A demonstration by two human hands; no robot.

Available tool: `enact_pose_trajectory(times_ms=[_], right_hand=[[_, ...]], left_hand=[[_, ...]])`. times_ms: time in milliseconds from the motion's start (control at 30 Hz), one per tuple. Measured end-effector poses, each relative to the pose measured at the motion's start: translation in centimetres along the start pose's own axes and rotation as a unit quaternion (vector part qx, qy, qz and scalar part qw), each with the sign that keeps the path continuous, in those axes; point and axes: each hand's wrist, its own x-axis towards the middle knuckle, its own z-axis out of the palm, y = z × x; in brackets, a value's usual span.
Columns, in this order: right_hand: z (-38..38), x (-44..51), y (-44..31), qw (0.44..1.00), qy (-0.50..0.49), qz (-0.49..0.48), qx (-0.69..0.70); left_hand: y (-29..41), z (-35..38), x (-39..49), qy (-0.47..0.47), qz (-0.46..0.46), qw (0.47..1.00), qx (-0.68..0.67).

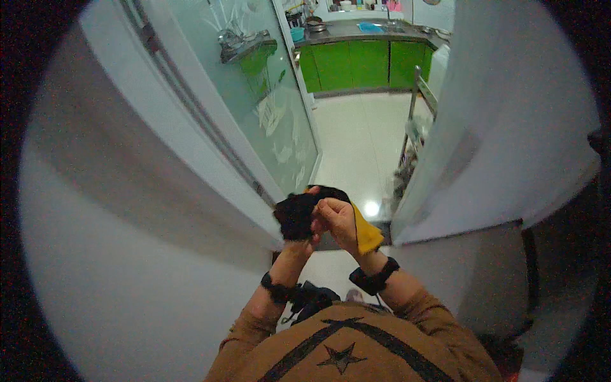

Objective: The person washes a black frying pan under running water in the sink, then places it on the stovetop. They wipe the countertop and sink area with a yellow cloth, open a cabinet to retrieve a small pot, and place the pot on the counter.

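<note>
Black fabric (294, 217), perhaps a glove, covers most of my left hand (315, 229), with only bits of skin showing at its right side. My right hand (338, 218) is curled against it, thumb and fingertips pinched together at the fabric's edge. A yellow cloth piece with a black border (367, 234) hangs behind and to the right of my right hand. Whether it joins the black fabric is hidden by my hands. Both wrists carry black bands, the left band (277, 288) and the right band (375, 277).
I stand at a doorway. A frosted glass door (272, 105) stands at the left and a white wall (453, 157) at the right. Beyond are a pale tiled floor (358, 129), a metal rack (413, 114), green cabinets (353, 64) and a counter with a sink (394, 29).
</note>
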Motion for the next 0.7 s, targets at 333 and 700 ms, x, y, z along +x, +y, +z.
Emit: enact_pose_trajectory(times_ms=[333, 700], right_hand=[[-7.7, 19.9, -1.6, 0.886, -0.187, -0.237, -0.353], [-26.9, 40.6, -15.7, 0.964, 0.124, -0.103, -0.214]], left_hand=[[5.9, -3.1, 23.3, 0.051, 0.575, 0.39, 0.717], [8.5, 7.7, 54.1, -0.337, 0.235, 0.608, 0.68]])
